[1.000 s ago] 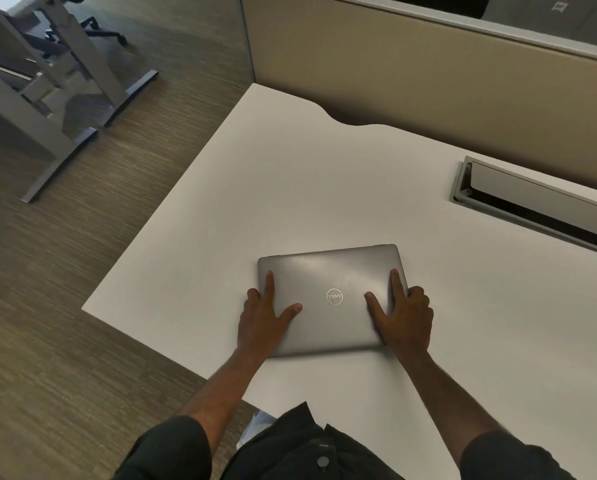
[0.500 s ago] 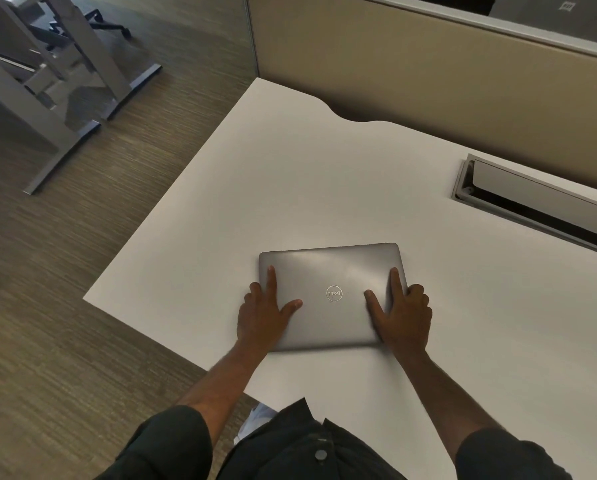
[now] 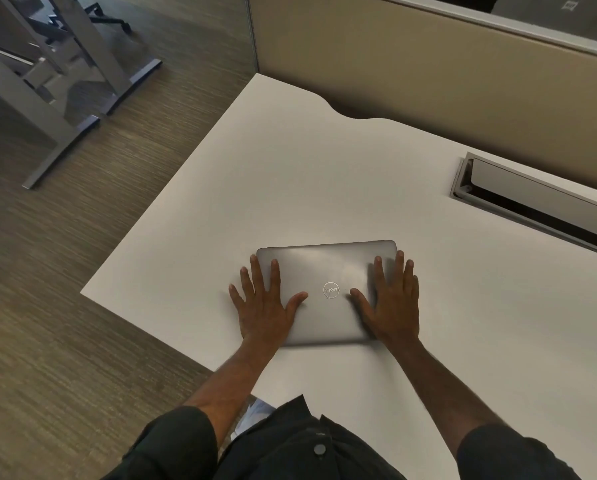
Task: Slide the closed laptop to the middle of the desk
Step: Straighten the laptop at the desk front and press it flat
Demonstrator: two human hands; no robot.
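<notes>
A closed grey laptop [image 3: 328, 271] with a round logo lies flat on the white desk [image 3: 290, 188], toward the desk's left end near the front edge. My left hand [image 3: 262, 306] lies flat over the laptop's left edge, fingers spread, some of them on the desk beside it. My right hand [image 3: 392, 303] lies flat over the right edge in the same way, fingers spread. Both thumbs point inward toward the logo. Neither hand grips the laptop; the palms rest on its lid and near corners.
A grey cable tray with a raised lid [image 3: 532, 202] is sunk into the desk at the back right. A tan partition wall [image 3: 428, 74] runs behind the desk. The desk's left edge drops to a carpeted floor [image 3: 65, 271], where grey desk legs [image 3: 65, 98] stand.
Both hands have opened from curled fingers at the laptop's side edges to flat, spread palms. The laptop has barely moved on the desk.
</notes>
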